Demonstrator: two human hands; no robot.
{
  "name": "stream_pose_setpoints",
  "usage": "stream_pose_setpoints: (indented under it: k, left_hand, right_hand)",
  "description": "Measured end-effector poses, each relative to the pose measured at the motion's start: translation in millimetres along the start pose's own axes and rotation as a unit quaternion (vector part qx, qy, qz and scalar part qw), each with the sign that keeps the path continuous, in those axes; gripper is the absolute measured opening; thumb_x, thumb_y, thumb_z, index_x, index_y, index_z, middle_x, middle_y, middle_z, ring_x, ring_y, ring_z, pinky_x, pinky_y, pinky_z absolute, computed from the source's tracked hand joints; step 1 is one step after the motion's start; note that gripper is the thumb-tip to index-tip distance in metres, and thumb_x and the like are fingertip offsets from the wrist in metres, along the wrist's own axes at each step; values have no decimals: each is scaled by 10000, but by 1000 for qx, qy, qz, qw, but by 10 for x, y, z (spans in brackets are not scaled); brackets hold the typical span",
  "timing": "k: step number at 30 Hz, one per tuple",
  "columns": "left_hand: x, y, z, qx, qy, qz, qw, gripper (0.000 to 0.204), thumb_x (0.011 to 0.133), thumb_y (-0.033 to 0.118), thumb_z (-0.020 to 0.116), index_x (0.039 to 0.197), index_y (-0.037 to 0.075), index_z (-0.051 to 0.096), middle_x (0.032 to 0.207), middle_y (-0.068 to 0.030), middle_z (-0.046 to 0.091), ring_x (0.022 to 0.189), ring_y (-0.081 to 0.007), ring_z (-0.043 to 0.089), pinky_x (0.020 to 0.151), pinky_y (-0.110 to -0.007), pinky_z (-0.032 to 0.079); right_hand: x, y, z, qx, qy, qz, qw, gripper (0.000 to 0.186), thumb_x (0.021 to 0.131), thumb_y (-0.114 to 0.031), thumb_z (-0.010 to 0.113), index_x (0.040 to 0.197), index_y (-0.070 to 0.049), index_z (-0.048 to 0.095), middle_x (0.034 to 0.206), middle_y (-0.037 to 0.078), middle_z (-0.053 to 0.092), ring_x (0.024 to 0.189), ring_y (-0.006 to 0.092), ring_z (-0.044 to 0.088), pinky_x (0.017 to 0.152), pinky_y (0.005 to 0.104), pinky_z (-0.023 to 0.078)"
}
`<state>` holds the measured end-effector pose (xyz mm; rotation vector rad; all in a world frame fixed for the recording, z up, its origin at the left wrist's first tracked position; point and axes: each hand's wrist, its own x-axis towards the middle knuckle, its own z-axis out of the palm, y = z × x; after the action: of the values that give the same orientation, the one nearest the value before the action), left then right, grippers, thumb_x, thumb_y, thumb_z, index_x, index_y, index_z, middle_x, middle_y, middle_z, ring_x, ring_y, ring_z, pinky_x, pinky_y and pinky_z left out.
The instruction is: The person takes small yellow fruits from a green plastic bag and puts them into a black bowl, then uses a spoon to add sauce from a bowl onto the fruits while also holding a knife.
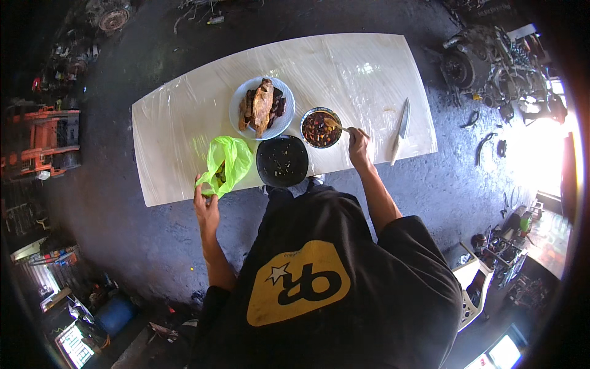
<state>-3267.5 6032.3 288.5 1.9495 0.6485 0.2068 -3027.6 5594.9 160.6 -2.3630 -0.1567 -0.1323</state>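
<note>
My right hand (pixel 360 149) is closed around the handle of a wooden spoon (pixel 334 123). The spoon's end dips into a patterned bowl (pixel 303 133) of dark sauce with chopped pieces. At the table's near left edge, the fingers of my left hand (pixel 208 209) pinch the rim of a bright green plastic bag (pixel 235 161). Some dark greenish contents show in the bag's mouth. Between the bag and the bowl sits a black square dish (pixel 268 163) with small pale bits in it. Behind it, a light blue plate (pixel 286 92) bears a browned whole fish (pixel 263 104) over darker pieces.
A knife (pixel 402 123) with a pale handle lies toward the right of the plastic-covered table (pixel 344 61). Engine parts (pixel 491 71) stand on the dark floor at the far right. An orange metal rack (pixel 46 144) is at the left, and a white chair (pixel 473 289) at lower right.
</note>
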Motion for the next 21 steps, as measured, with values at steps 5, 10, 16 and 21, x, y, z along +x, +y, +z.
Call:
stream_pose_setpoints:
  k: [5, 10, 16, 21]
  left_hand:
    - [5, 33, 62, 2, 25, 32, 999, 613, 894, -60, 533, 1494, 33, 452, 1421, -102, 570, 906, -146, 630, 676, -279, 523]
    - [-18, 42, 3, 11, 11, 1, 1000, 636, 885, -70, 534, 1505, 38, 443, 1309, -102, 610, 931, -149, 636, 686, -273, 521]
    - [-9, 30, 98, -25, 19, 25, 999, 632, 885, -66, 554, 1500, 48, 461, 1316, -121, 610, 893, -136, 606, 685, -263, 514]
    - [-66, 52, -6, -4, -13, -21, 1000, 654, 895, -108, 548, 1520, 7, 394, 1640, -159, 357, 1328, -319, 558, 970, -371, 557]
  right_hand:
    - [-131, -62, 39, -36, -39, -10, 999, 172, 977, -109, 569, 1061, -75, 716, 889, 188, 661, 799, 423, 667, 696, 509, 520]
    - [-72, -325, -56, 4, -41, 31, 999, 202, 1006, -180, 506, 1015, -102, 693, 964, 165, 663, 845, 437, 663, 727, 553, 522]
    - [-102, 244, 228, -56, -44, 0, 997, 161, 988, -141, 539, 1013, -108, 695, 952, 162, 651, 836, 442, 659, 700, 535, 529]
    - [33, -168, -191, -26, 10, -21, 999, 121, 944, -50, 608, 993, -31, 716, 846, 190, 650, 757, 403, 659, 675, 470, 516]
